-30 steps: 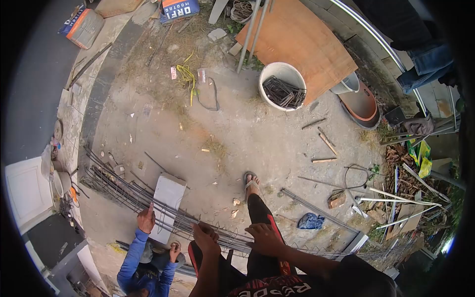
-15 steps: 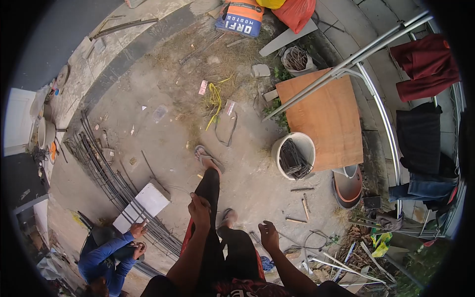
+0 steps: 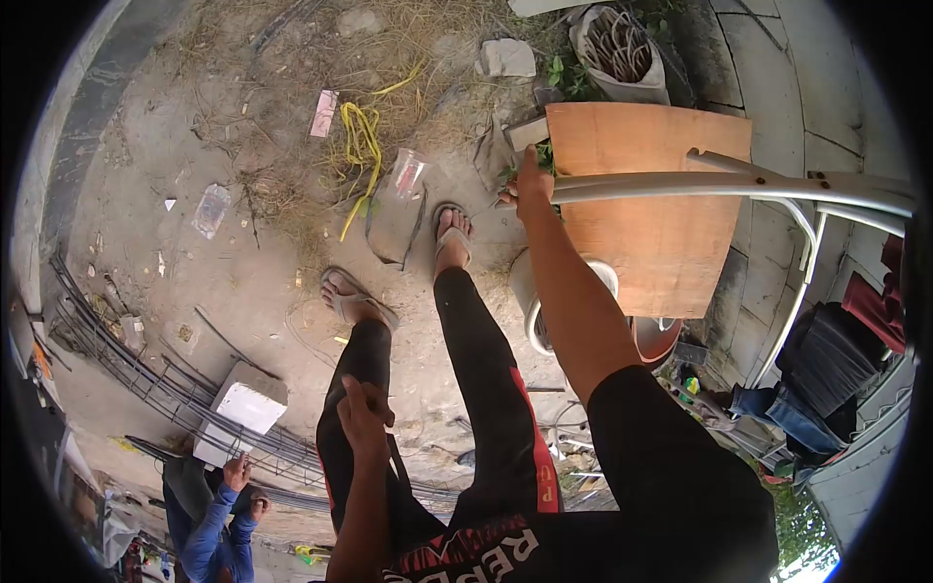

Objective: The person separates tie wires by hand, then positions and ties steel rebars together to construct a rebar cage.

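My right hand (image 3: 530, 185) is stretched forward at the near end of a metal clothes rack (image 3: 671, 187). Its fingers appear closed round the tube, with the index finger pointing forward. Below the tube lies a sheet of plywood (image 3: 651, 243). Under my right forearm stands a white bucket (image 3: 525, 291), partly hidden; dark bent metal pieces showed in it earlier. My left hand (image 3: 364, 413) hangs over my left thigh, fingers curled and the index partly raised. Whatever it may hold is too small to make out.
Yellow strapping (image 3: 360, 146) and scraps lie on the dirt ground ahead. A co-worker in blue sleeves (image 3: 209, 530) sits at left beside rebar (image 3: 146, 384) and a white block (image 3: 243, 398). Clothes (image 3: 831, 355) hang at right. A sack of metal pieces (image 3: 622, 53) stands ahead.
I have stepped forward and turned towards the rack. My right hand has gone from low beside my leg out to the rack's tube end. My left hand remains low.
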`<state>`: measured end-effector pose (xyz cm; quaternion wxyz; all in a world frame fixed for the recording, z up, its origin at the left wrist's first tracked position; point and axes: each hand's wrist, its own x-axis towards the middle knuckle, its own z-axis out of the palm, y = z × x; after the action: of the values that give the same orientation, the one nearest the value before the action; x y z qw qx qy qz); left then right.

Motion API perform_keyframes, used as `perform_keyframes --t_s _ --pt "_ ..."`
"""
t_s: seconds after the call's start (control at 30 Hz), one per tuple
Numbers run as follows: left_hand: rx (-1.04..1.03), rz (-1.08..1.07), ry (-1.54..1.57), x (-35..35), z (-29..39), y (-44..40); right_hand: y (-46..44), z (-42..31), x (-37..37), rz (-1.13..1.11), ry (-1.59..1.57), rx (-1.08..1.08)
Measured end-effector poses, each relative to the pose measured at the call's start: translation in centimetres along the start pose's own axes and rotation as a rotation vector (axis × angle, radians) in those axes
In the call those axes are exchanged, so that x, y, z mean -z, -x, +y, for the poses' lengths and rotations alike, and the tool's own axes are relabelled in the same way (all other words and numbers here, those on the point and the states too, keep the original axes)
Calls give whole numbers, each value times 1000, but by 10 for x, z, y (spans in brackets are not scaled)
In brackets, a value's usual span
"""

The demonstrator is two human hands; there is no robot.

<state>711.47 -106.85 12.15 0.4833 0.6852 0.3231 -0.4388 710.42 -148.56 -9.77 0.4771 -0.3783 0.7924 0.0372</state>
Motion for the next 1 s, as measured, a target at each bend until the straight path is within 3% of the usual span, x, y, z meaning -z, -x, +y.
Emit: perform_keyframes --t_s 0.07,0.13,0.23,0.33,0.37,0.43,0.5,0.7,0.77,0.83,1.0 --pt "-22 56 74 -21 21 -21 -52 -38 -31 66 -92 -109" --pt "71 35 361 -34 30 -24 -117 -44 -46 36 -121 -137" --pt "105 -22 411 -58 33 -15 -189 -38 -67 204 56 -194" --pt "129 -55 482 -61 39 -15 -259 -13 -67 24 252 -80" --pt "165 -32 524 -60 36 -14 -231 -23 -76 97 256 -172" --pt "193 5 525 -59 37 -9 -263 -5 -61 1 120 -44" --pt "233 -68 534 -58 36 -3 -200 -4 -75 210 8 -51" --pt "219 -103 649 -64 -5 34 7 23 -44 -496 -32 -191" --pt "206 -39 662 -45 -11 58 97 48 -45 -737 228 -69" --pt "125 23 752 -24 -25 82 199 76 -58 -711 507 95" --pt "6 135 674 31 -97 97 373 159 -116 -1066 979 431"
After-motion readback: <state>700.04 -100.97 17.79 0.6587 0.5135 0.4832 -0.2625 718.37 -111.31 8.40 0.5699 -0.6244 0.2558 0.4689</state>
